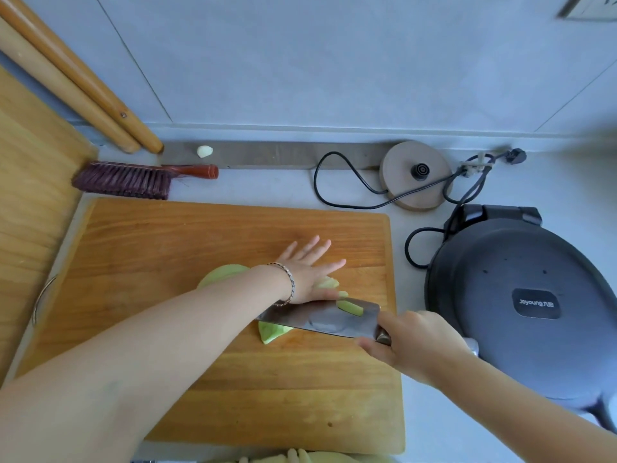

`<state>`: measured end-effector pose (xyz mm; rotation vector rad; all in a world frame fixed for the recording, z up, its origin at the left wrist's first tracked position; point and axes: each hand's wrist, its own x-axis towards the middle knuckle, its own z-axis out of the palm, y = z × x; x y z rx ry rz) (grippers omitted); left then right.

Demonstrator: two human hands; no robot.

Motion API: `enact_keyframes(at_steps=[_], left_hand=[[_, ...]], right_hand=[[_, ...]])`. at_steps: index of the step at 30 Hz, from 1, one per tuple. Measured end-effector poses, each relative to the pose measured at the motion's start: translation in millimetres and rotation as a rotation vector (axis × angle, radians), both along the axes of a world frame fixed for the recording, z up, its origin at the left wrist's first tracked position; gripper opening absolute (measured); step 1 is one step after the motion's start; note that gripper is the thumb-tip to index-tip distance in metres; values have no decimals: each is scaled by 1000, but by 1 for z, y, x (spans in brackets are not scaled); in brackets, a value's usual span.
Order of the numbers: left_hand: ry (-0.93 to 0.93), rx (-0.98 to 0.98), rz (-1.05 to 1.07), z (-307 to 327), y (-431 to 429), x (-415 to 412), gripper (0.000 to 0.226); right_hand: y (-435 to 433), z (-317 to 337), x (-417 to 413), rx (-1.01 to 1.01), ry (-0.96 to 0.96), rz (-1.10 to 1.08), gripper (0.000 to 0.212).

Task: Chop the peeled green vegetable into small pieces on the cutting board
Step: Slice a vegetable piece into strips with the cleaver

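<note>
Pressing down with my left hand point(309, 267), fingers straight and spread, I have the peeled green vegetable point(222, 274) pinned near the middle of the wooden cutting board point(160, 248). Palm and forearm hide most of it; a pale lobe shows left of the wrist and a smaller chunk point(272, 332) pokes out below the blade. My right hand point(414, 342) is clenched round the handle of the cleaver point(317, 317). Its broad blade lies tilted low, right against the heel of the left hand, with one thin slice point(350, 308) stuck to its upper face.

That clinging slice tells me the flesh is wet, so I expect the peeled surface to be slick and inclined to skate on the wood. It looks light, firm and crisp rather than soft, and should part cleanly without crushing. I would hold it from above, cut face down for a steady base, weight spread through the palm. For downward chops I would curl the fingertips back from the edge. The heel of my hand sits uncomfortably close to the steel. A dark electric griddle point(521, 295) stands just beside the board's right edge.
</note>
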<state>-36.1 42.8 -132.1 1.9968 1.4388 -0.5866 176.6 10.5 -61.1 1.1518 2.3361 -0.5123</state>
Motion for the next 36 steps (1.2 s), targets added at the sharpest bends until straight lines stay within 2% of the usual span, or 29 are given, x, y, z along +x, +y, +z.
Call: enact_keyframes(at_steps=[4, 7, 9, 12, 18, 21, 23, 26, 29, 31, 32, 33, 36], left_hand=[[39, 76, 39, -1, 5, -7, 63], [-109, 72, 77, 13, 3, 1, 74], [-166, 34, 17, 21, -4, 12, 80], [-118, 21, -30, 18, -10, 19, 80], [44, 68, 53, 1, 1, -10, 65], [23, 162, 122, 12, 5, -25, 60], [-71, 238, 242, 28, 11, -31, 54], [-334, 372, 601, 56, 21, -42, 32], [-499, 731, 1057, 74, 22, -59, 25], [-499, 898, 1281, 75, 9, -62, 26], [-469, 876, 1290, 70, 1, -59, 25], [-431, 784, 1207, 62, -10, -53, 26], [-240, 371, 713, 36, -41, -23, 56]], right_hand=[[0, 3, 1, -10, 3, 12, 47], [1, 4, 0, -13, -7, 16, 47], [1, 5, -1, -17, -5, 14, 47], [0, 8, -5, -8, -5, 47, 47], [-6, 20, -2, 9, -29, 77, 48], [-5, 24, 5, 38, -35, 35, 49], [-6, 23, 11, -1, -29, -72, 47], [-13, 16, 20, -113, 77, -341, 51], [-23, 6, 24, -201, 223, -629, 55], [-26, 2, 20, -290, 316, -829, 54], [-27, 0, 15, -348, 365, -930, 54], [-26, -1, 10, -405, 405, -1015, 54], [-23, -5, -2, -482, 467, -1116, 55]])
